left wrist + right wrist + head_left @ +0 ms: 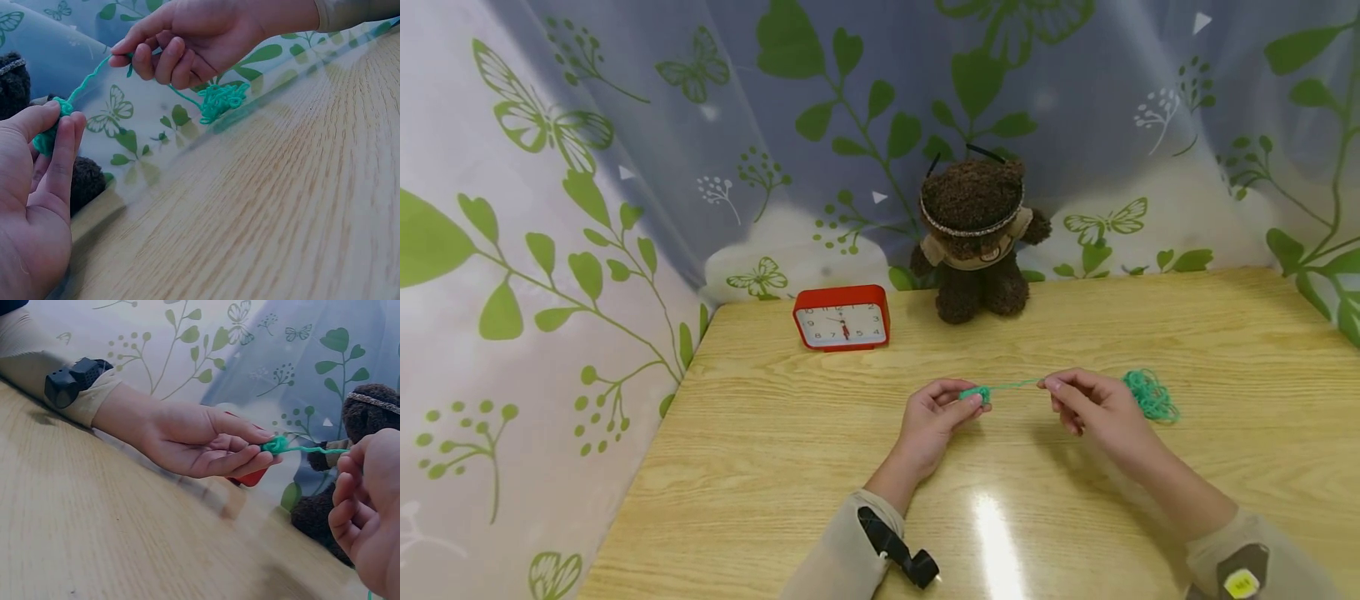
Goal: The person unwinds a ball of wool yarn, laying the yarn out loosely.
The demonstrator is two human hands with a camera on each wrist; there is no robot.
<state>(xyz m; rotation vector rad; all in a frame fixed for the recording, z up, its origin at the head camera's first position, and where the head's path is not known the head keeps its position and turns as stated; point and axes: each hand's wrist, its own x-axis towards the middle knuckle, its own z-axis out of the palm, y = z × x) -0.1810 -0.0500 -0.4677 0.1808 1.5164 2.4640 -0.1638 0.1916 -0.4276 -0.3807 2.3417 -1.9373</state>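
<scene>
Between thumb and fingers, my left hand [931,421] pinches a small looped piece of green yarn [976,393]. A single yarn strand [1015,385] runs from that piece across to my right hand [1101,410], whose thumb and fingertip pinch it. The strand looks nearly straight in the head view. Both hands are held above the wooden table. Past the right hand, the yarn trails to a loose tangled heap of green yarn [222,103], seen in the left wrist view. Fingers partly cover the looped piece in all views.
A red clock [841,318] stands at the back left of the table [760,433]. Right of it a brown plush toy [973,237] sits against the patterned curtain [880,108]. The curtain also borders the table's left side.
</scene>
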